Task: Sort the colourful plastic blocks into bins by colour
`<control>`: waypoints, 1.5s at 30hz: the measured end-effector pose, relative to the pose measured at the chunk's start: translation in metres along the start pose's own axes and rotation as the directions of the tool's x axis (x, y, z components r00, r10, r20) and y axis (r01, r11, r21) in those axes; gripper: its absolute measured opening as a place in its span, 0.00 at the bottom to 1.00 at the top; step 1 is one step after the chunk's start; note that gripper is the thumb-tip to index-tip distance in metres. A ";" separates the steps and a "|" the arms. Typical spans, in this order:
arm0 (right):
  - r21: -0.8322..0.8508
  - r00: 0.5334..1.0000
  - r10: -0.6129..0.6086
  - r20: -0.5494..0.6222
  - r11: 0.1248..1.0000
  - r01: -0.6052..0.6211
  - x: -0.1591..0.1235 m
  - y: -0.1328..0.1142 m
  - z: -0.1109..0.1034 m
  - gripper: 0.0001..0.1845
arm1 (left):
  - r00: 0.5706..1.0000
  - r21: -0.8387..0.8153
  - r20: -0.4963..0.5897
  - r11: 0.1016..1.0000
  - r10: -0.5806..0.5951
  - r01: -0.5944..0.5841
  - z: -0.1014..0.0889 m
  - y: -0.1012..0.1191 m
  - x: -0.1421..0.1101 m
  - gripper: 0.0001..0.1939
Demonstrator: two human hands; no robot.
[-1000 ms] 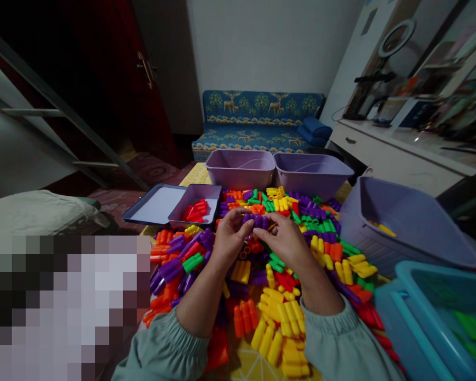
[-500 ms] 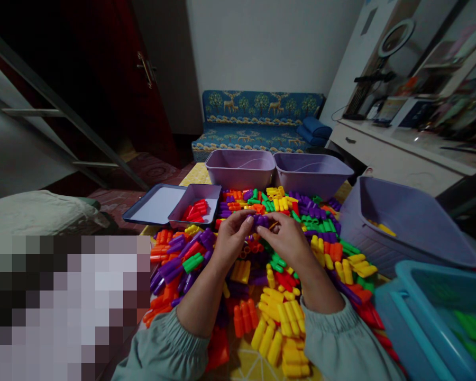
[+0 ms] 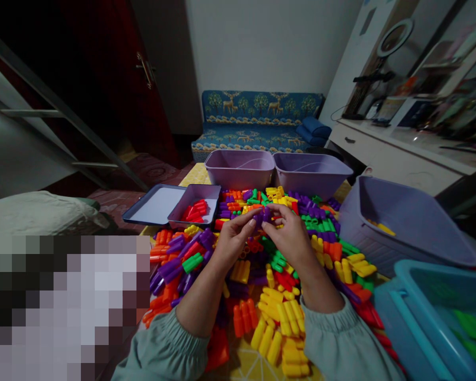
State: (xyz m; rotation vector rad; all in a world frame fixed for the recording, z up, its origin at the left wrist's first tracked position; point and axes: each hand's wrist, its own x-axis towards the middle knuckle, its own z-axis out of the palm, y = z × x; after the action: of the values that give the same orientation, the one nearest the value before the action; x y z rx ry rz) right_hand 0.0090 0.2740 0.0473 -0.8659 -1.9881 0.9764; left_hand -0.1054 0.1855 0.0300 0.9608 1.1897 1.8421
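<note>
Your left hand (image 3: 230,241) and right hand (image 3: 289,237) pinch small purple tube-shaped plastic pieces (image 3: 258,218) between thumbs and fingertips, over a multicoloured heap of glossy plastic tubes (image 3: 291,318). At the heap's far left, an open, shallow, rectangular dark-rimmed box (image 3: 200,192) holds bright red plastic pieces (image 3: 195,211).

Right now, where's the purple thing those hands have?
In the head view, the purple thing is near the middle, held between the left hand and right hand, right of the box with red pieces.
</note>
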 end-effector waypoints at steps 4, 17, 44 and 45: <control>0.033 1.000 -0.026 0.017 0.999 0.026 0.000 -0.001 0.000 0.20 | 0.998 0.026 -0.007 0.998 0.054 -0.054 0.000 -0.002 0.001 0.23; 0.160 1.000 0.019 0.020 0.987 -0.022 -0.002 0.000 0.005 0.15 | 0.984 0.048 -0.153 0.995 0.091 -0.085 -0.005 -0.003 0.006 0.23; 0.364 0.952 0.145 0.269 0.900 -0.240 0.010 -0.019 -0.012 0.12 | 0.964 -0.208 -0.147 0.960 -0.220 0.187 -0.006 0.000 0.003 0.18; 0.389 0.954 0.176 0.244 0.883 -0.262 0.020 -0.021 -0.018 0.12 | 0.961 -0.215 -0.161 0.959 -0.224 0.187 -0.006 0.000 0.003 0.18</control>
State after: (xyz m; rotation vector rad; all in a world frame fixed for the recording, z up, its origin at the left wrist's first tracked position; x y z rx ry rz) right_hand 0.0097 0.2862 0.0789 -0.7819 -1.7613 1.6111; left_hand -0.1122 0.1861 0.0290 0.5430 1.1421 1.8673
